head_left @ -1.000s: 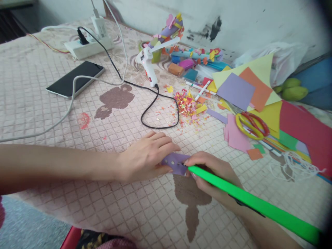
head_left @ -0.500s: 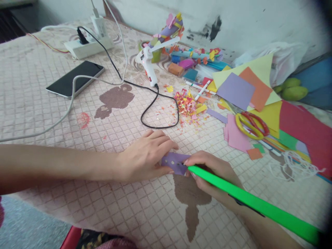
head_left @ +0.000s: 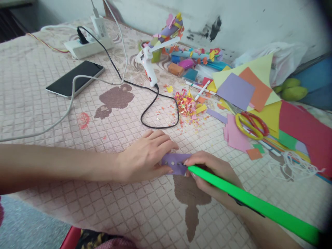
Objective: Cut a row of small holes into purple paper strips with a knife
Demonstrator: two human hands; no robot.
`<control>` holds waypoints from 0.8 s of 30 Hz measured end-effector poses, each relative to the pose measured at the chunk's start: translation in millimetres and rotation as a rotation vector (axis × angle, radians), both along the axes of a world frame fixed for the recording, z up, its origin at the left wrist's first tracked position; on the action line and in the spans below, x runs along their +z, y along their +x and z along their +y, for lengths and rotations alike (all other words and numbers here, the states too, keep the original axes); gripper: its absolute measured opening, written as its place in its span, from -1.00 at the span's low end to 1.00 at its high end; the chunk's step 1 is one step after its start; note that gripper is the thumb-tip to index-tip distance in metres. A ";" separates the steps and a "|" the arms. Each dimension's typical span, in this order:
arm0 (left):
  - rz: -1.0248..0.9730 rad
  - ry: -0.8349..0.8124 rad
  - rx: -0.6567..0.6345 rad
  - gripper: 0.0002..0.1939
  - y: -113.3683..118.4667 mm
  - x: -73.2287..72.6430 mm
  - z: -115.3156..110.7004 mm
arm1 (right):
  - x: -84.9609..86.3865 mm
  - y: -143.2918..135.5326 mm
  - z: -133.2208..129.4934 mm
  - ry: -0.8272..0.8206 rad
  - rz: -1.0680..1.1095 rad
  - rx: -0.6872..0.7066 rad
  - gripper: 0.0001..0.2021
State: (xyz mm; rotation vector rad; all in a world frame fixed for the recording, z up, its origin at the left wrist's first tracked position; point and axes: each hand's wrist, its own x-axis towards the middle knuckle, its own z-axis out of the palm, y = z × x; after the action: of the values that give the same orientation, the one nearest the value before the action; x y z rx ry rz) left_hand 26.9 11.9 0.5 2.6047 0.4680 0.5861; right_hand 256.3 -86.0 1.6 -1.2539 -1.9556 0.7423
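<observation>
At upper left, a black-screened phone (head_left: pixel 75 79) rests on a worktop (head_left: pixel 129 204) covered in cream, diamond-quilted cloth, whose curved near edge drops off at lower left. At centre, a bare left hand (head_left: pixel 142 157) lies over the left end of a small purple strip (head_left: pixel 175 162) with pale spots, forefinger and thumb spread apart, thumb at its lower edge. A white glue gun (head_left: pixel 148 67) stands above. Right of centre, the right hand (head_left: pixel 218 164) pinches a long, bright green bar (head_left: pixel 254 203), its tip meeting the strip. The step seems to be working the strip's right end, calling for a steady left hand. Quilted cloth below offers elbow room; yellow-and-red-handled scissors (head_left: pixel 255 135) and papers crowd the right.
</observation>
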 end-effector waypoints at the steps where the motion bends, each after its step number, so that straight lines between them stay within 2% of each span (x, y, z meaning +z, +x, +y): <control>1: 0.001 0.003 -0.001 -0.59 0.0 -0.2 -0.2 | 0.1 -0.2 0.2 -0.001 -0.002 -0.001 -0.74; 8: 0.034 0.050 0.004 -0.50 -0.1 -3.7 -0.8 | -0.4 -0.2 0.8 -0.005 0.000 0.007 -0.74; 12: 0.038 0.030 -0.011 -0.51 -0.7 -3.0 -1.9 | 0.6 0.1 0.3 -0.003 0.005 -0.002 -0.72; 15: 0.027 -0.007 -0.028 -0.59 -1.0 -0.8 -1.9 | 2.5 -0.6 0.5 -0.016 0.003 -0.018 -0.75; 20: -0.031 -0.094 -0.108 -0.74 1.4 -1.1 2.6 | 4.3 -2.6 2.6 -0.025 0.019 -0.036 -0.79; 24: -0.069 -0.159 -0.234 -0.65 3.2 -6.8 6.9 | 1.9 -2.2 3.6 -0.025 0.033 -0.029 -0.76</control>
State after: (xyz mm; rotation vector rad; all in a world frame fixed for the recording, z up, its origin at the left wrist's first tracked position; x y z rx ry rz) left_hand 30.1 18.8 -6.3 2.4339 0.1755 0.5341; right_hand 254.2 -82.3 3.5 -1.2745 -1.9030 0.7699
